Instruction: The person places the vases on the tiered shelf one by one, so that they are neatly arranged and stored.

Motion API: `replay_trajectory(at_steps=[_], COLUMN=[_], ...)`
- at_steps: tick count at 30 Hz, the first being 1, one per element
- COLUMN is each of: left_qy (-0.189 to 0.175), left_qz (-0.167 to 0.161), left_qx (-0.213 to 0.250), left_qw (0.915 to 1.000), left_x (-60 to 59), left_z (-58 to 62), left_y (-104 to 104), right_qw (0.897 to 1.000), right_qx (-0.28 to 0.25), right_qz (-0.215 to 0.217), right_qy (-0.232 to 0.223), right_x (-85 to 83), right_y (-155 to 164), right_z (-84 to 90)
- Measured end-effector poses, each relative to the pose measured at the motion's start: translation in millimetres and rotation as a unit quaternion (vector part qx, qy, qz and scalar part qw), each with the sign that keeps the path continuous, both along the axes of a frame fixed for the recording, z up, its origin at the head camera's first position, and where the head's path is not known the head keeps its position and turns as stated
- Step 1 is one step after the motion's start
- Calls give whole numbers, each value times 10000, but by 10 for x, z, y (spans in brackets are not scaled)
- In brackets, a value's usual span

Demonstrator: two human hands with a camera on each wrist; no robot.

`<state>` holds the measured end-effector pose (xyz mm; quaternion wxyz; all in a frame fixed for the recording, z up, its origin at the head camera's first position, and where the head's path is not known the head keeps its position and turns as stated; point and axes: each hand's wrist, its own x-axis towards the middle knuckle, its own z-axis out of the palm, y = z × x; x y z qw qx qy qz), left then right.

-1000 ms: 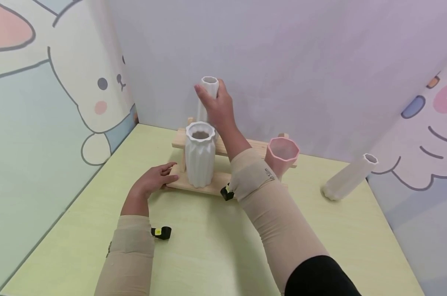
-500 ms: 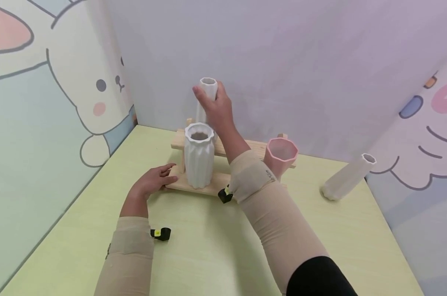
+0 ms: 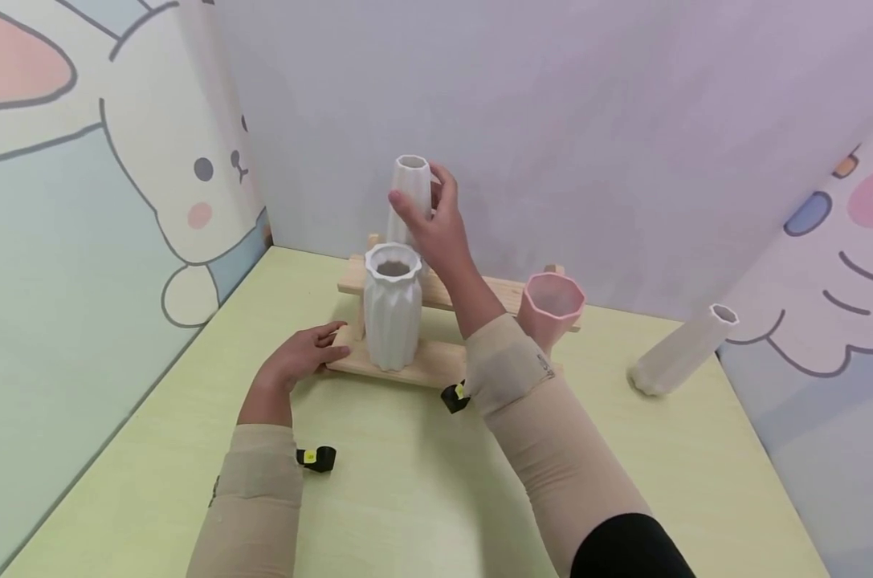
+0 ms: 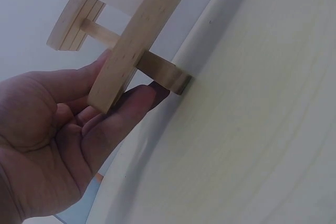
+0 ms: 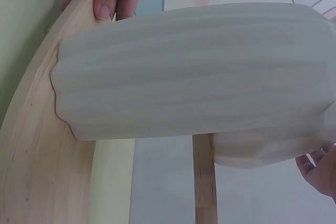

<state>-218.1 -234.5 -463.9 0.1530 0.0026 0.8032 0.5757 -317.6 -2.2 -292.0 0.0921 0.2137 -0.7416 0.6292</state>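
Head view: one of three white vases (image 3: 414,185) is being clasped by outstretched right grip (image 3: 442,227), one rack (image 3: 437,362) by left grip (image 3: 302,354).

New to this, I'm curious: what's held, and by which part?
The right hand holds the rear white vase by its upper part; the left hand grips the wooden rack's lower shelf by its left end.

Rack (image 3: 442,363) and vase (image 3: 682,353) on table (image 3: 385,514)

The slim vase (image 3: 414,185) is partly hidden behind the ruffled vase (image 3: 393,317). Right of the ruffled vase, a sleeve (image 3: 552,417) covers some of the pink pot (image 3: 550,309).
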Motion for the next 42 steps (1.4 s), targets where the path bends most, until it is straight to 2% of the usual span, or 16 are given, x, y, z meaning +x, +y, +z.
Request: replay_trajectory(at_steps=[7, 16, 23, 42], left_qy=[-13, -35, 35, -48], left_qz=[11, -44, -49, 16], left_qx=[-75, 97, 100, 317], left_qw=[10000, 9999, 9999, 9995], left_x=[-7, 2, 15, 6], left_z=[3, 20, 8, -11], left_y=[-5, -25, -54, -49], right_qw=[9998, 9998, 9993, 9982], right_qx=[78, 157, 179, 13], right_qz=[-169, -93, -265, -113], right_qy=[117, 129, 171, 582], right_x=[84, 202, 598, 866], right_y=[102, 207, 257, 392], right_z=[-62, -151, 14, -141])
